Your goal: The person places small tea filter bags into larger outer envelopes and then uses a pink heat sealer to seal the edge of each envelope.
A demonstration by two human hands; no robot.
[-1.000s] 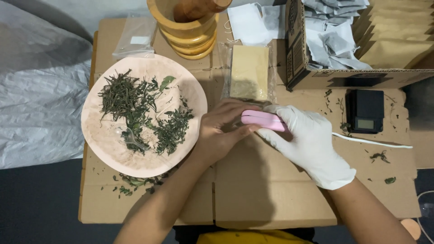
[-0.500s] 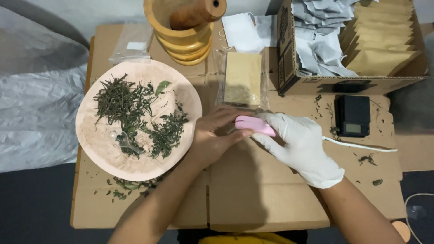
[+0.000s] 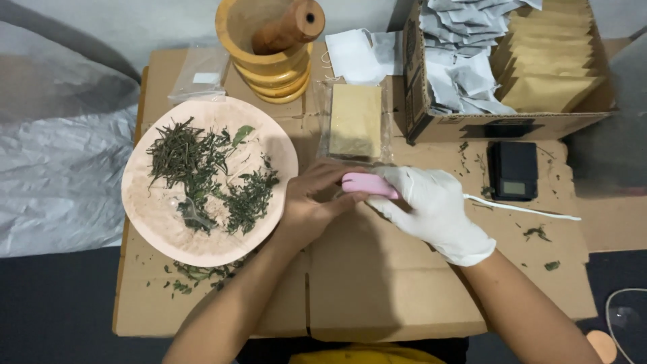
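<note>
Pink is the colour of the little tool (image 3: 367, 185) that both hands meet on, in the middle of the flat cardboard (image 3: 377, 283) that covers the table. The right hand (image 3: 431, 209), in a white glove, is wrapped around the tool's back end and holds it level. A thin white cord (image 3: 522, 209) runs away from that hand to the right. The bare left hand (image 3: 313, 205) curls in close, and its fingers (image 3: 344, 176) pinch at the tool's front tip. I cannot tell if something small is caught between the tip and those fingers, because the hands hide it.

To do this bit well, I think the gloved hand should keep the tool steady, and the bare fingers should stay at the very tip and not slip under it.

Just to the left sits a round pale plate (image 3: 162, 222) with dried green leaves (image 3: 202, 172) and some light powder. Behind it stands a wooden mortar (image 3: 266, 54) with its pestle (image 3: 290, 27) leaning inside. A flat tan packet (image 3: 355, 121) lies just behind the hands. A cardboard box (image 3: 472, 125) full of white and brown pouches is at the back right, with a small black scale (image 3: 515, 170) near it.
</note>
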